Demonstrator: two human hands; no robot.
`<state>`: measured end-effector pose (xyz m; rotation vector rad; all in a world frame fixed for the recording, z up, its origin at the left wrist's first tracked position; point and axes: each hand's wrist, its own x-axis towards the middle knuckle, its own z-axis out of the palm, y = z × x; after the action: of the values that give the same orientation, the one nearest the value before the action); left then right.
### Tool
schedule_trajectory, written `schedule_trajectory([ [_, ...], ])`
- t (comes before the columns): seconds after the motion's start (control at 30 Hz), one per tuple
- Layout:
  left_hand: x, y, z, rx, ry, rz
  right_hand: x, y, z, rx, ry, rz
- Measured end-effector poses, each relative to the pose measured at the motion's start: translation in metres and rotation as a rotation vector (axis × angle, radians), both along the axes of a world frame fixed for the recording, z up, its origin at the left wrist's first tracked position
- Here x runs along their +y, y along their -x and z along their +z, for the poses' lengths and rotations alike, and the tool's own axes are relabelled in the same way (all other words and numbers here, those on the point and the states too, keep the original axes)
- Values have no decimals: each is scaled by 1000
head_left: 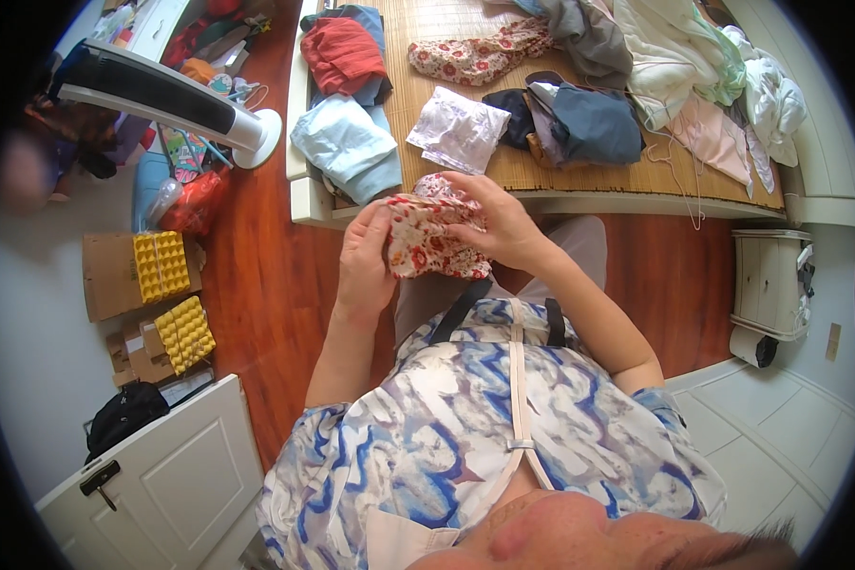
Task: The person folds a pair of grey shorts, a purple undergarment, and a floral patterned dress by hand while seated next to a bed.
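The left hand [364, 255] is closed on the left edge of a red-flowered cloth [434, 249], its fingers curled together and its thumb laid along the fabric. The right hand [502, 226] is more open and comes in from the other side: the thumb rests against the cloth and the forefinger reaches over its upper part, with a wide gap between the two. Some of that hand's fingertips are hidden, so I cannot tell whether it is pinching the fabric or only touching it. The cloth is bunched between the hands, above the person's lap and near the front edge of the bed [559, 182].

On the bed's woven mat, just beyond the hands, lies a pale lilac folded cloth [459, 129]. To its left is a light blue folded stack [345, 142], with a red folded garment [345, 55] farther back. To its right is a dark blue folded garment [596, 123]. Another flowered garment [478, 57] lies loosely spread behind the lilac piece, its far end touching a grey heap [589, 43].
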<state>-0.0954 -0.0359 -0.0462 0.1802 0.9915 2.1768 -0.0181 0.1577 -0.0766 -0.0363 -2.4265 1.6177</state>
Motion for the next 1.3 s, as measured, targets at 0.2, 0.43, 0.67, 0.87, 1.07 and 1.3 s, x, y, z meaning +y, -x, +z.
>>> schedule_trajectory([
  [0.2,-13,-20,41,121,-71,74,31,17,-105,-93,-372,21],
  [0.43,-61,40,44,245,159,492,81,-4,-61,-263,532,-264],
  [0.67,-33,34,8,460,433,262,70,-3,27,-85,457,-113],
  [0.87,32,-15,-13,964,586,-189,3,-7,45,-80,77,59],
  [1.07,31,-6,-29,772,538,-412,26,-20,46,-58,-56,175],
  [1.3,20,-13,-11,422,354,-405,22,-20,4,-19,-360,52],
])
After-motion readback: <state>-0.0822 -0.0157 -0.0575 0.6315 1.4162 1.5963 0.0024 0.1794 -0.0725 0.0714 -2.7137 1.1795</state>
